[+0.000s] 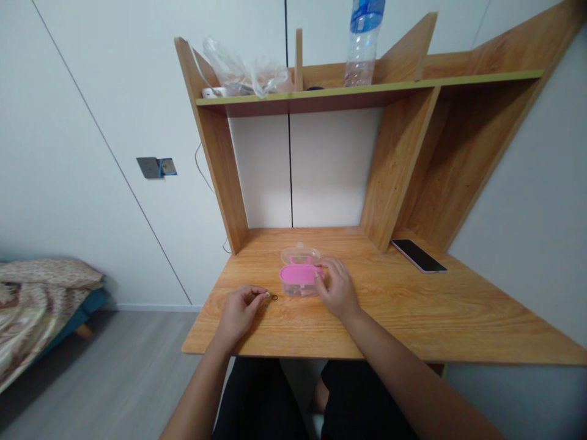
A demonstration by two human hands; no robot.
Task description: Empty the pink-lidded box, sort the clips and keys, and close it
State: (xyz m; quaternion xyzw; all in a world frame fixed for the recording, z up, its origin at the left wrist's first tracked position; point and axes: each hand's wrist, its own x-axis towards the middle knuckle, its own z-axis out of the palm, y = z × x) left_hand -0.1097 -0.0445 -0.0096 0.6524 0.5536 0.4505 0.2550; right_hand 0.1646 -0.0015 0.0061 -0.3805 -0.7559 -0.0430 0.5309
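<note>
A small pink box (298, 279) with a clear lid stands open in the middle of the wooden desk (413, 311). My right hand (337, 287) rests against its right side, fingers curled on the box. My left hand (241, 308) lies on the desk to the left of the box, fingers pinched together. A tiny dark ring (274, 297) sits at its fingertips, touching or just beyond them.
A black phone (418, 255) lies flat at the back right of the desk. On the upper shelf (367, 88) stand a clear water bottle (363, 43) and a crumpled plastic bag (245, 73). A bed (41, 305) is on the left.
</note>
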